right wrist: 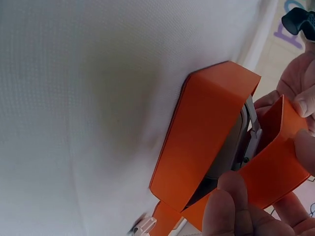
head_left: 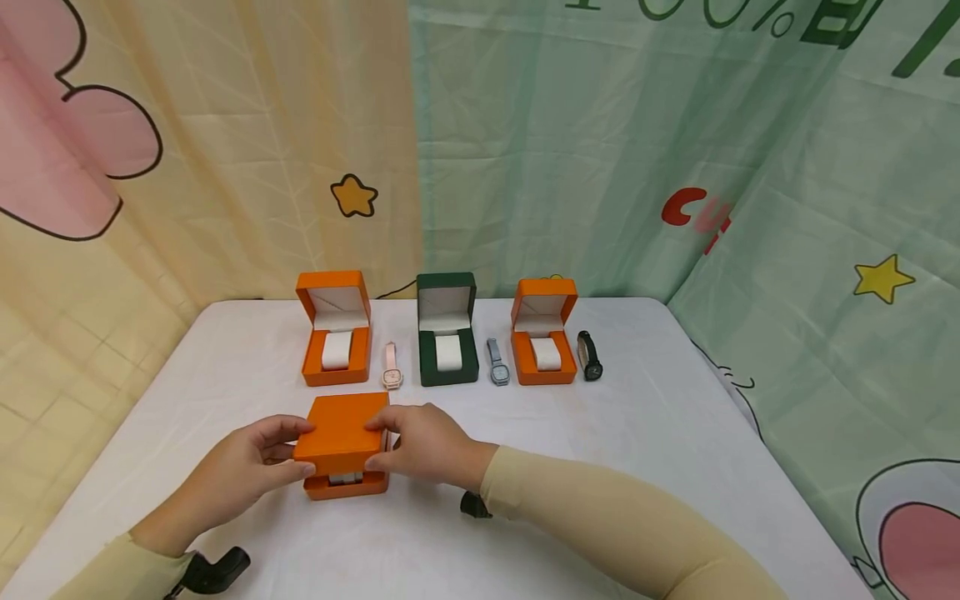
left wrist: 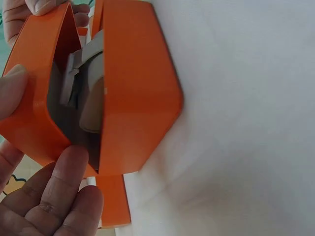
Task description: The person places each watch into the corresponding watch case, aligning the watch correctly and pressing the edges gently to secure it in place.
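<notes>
Orange and nearly closed, the near box (head_left: 341, 446) sits on the white table (head_left: 675, 467), its lid held just above the base with a grey watch (left wrist: 74, 81) on a cushion showing in the gap. The left hand (head_left: 240, 471) grips the lid's left edge with curled fingers, and the right hand (head_left: 423, 446) grips its right edge likewise. Behind stand three open boxes: orange (head_left: 333, 329), green (head_left: 447, 329), orange (head_left: 544, 332), each with a watch lying just to its right
</notes>
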